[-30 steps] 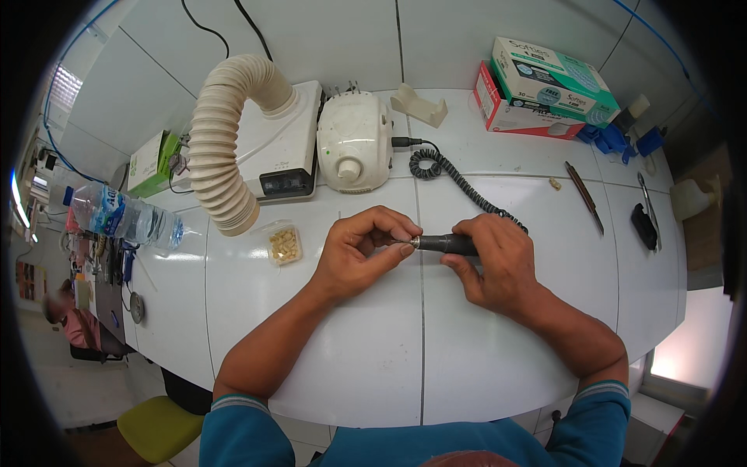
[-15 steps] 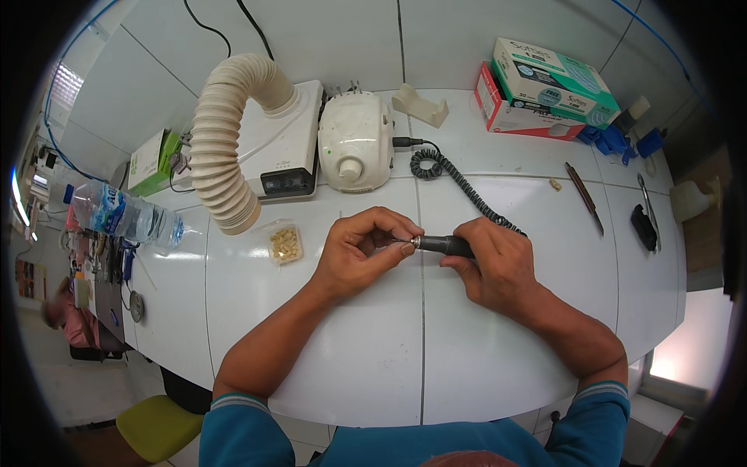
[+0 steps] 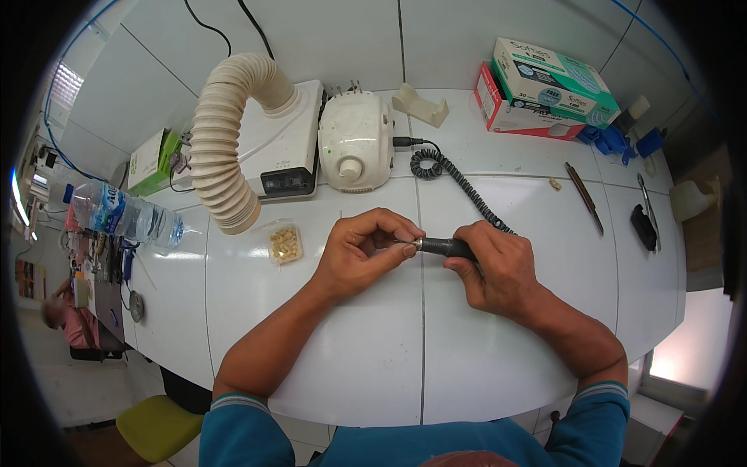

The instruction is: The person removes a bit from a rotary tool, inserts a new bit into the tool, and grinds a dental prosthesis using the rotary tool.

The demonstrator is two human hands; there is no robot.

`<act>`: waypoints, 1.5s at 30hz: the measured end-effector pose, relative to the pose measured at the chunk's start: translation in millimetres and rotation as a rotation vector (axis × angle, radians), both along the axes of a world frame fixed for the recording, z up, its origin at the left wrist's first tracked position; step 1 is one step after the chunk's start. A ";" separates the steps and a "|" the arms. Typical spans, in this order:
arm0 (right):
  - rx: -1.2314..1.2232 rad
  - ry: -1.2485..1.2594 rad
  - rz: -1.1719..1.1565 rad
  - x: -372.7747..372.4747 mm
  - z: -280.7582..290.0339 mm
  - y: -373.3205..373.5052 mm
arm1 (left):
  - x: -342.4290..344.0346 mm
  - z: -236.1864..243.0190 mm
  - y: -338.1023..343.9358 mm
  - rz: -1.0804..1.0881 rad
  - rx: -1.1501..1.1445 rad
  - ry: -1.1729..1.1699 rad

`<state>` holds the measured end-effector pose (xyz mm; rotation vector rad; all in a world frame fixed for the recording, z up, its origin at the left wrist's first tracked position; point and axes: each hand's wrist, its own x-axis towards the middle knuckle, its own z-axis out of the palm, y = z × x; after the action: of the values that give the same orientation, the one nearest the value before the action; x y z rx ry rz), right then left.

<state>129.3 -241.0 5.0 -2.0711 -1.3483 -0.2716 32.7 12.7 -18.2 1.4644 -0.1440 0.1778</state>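
My right hand (image 3: 498, 268) grips a black rotary handpiece (image 3: 447, 247) lying level over the white table (image 3: 373, 373). A coiled black cord (image 3: 459, 183) runs from it back to a white control box (image 3: 355, 142). My left hand (image 3: 366, 251) is curled at the handpiece's metal tip, its thumb and fingers pinching something too small to make out. Both hands meet near the middle of the table.
A beige ribbed suction hose (image 3: 227, 144) curves from a white extractor unit (image 3: 284, 148) toward a small clear dish of yellowish pieces (image 3: 285, 244). Water bottles (image 3: 124, 216) lie left. Boxes (image 3: 545, 82) stand back right, with hand tools (image 3: 583, 198) and a dark item (image 3: 643, 227).
My hands have stayed joined at the handpiece's tip, with only slight finger shifts. Nothing else on the table has moved.
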 end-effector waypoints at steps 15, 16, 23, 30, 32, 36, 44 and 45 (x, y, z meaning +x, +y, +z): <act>0.015 0.034 -0.015 3.1 -2.2 1.1 | -2.7 3.9 0.5 -0.056 0.032 0.011; 0.028 0.009 0.003 4.1 -0.2 1.6 | -2.8 2.3 0.9 -0.056 0.041 -0.007; 0.020 -0.071 -0.060 4.9 -7.6 3.4 | -1.4 -0.4 -3.0 -0.005 0.065 -0.031; 0.182 -0.159 -0.025 5.1 -9.1 8.9 | 3.4 9.9 16.7 0.293 0.076 -0.216; 0.210 -0.196 -0.020 3.3 -10.3 7.3 | 1.1 24.5 22.1 0.261 0.263 -0.079; 0.158 -0.216 -0.032 0.5 -12.4 5.0 | -18.2 46.1 11.8 0.133 0.800 0.092; 0.128 -0.438 -0.035 -0.6 -4.8 9.6 | -29.0 35.6 -1.4 0.029 1.060 0.074; 0.226 -0.411 -0.026 -0.6 -2.9 10.4 | -29.7 32.8 -1.2 0.029 1.057 0.075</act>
<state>128.8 -230.6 2.1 -1.9062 -1.4449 -0.8597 2.9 11.4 14.6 2.5233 -0.1642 0.0618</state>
